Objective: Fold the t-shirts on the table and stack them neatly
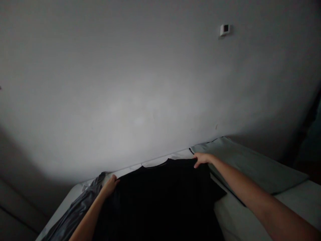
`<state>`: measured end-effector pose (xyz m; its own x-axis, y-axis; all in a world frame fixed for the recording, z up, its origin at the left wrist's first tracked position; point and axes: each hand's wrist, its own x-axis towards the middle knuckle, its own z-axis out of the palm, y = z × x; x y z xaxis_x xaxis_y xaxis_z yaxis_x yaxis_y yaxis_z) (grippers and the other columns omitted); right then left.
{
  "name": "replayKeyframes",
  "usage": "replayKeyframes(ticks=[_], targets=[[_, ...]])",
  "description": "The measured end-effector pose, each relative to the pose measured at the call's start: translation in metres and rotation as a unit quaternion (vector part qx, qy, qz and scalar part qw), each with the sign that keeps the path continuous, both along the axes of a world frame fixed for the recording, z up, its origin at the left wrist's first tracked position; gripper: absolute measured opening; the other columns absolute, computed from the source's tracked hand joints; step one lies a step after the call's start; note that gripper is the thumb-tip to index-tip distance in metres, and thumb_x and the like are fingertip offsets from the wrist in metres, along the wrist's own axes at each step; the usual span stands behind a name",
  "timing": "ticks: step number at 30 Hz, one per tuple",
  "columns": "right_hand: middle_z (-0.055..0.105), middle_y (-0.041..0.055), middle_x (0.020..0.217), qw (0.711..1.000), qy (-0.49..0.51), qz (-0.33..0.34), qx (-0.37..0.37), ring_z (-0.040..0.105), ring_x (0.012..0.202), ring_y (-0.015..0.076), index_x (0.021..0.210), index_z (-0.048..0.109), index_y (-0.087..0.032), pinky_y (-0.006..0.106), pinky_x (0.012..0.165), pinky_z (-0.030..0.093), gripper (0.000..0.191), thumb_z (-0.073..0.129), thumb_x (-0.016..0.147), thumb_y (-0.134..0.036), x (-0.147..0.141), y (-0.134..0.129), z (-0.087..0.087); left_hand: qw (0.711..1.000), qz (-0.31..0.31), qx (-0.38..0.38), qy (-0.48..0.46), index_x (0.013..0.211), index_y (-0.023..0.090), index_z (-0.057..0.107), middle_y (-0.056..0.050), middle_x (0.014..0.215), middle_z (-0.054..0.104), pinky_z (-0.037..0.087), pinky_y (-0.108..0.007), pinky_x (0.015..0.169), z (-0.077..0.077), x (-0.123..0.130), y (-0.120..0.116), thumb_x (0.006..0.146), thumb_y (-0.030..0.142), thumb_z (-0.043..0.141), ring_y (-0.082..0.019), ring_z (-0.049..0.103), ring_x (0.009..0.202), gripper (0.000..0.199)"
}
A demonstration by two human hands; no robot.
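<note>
A black T-shirt is spread out at the bottom centre, its neckline toward the wall. At its left shoulder, my left hand is closed on the cloth. My right hand pinches the other shoulder between thumb and fingers. The shirt's right sleeve fans out below my right hand. Its lower part runs out of the frame.
The shirt lies over a pale surface against a grey wall. Dark shiny fabric is bunched at the left. A grey-green flat cloth item with dark edging lies at the right. A small white device is on the wall.
</note>
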<state>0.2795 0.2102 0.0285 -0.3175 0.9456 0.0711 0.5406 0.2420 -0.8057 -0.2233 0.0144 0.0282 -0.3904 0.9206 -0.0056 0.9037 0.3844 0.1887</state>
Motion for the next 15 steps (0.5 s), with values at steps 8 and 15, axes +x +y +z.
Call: replayKeyframes(ticks=[8,15], targets=[[0.06,0.0144,0.112,0.978,-0.108,-0.119,0.133,0.056,0.106,0.0265,0.101,0.06,-0.016,0.037,0.091,0.04,0.027,0.06,0.075,-0.007,-0.049,-0.013,-0.003,0.991,0.08,0.03,0.103,0.11,0.017,0.047,-0.016,0.11,0.064,0.044,-0.039,0.082,0.023,0.025,-0.013,0.093,0.023,0.031,-0.03,0.06,0.106,0.024],[0.06,0.0122,0.105,0.96,-0.157,-0.067,0.222,0.056,0.104,0.0276,0.096,0.058,-0.021,0.038,0.091,0.043,0.017,0.06,0.079,-0.019,-0.017,-0.123,-0.011,0.989,-0.014,0.078,0.123,0.108,0.018,0.053,-0.013,0.112,0.061,0.043,-0.04,0.095,-0.002,0.075,-0.112,0.086,0.034,0.044,-0.028,0.056,0.109,0.029]])
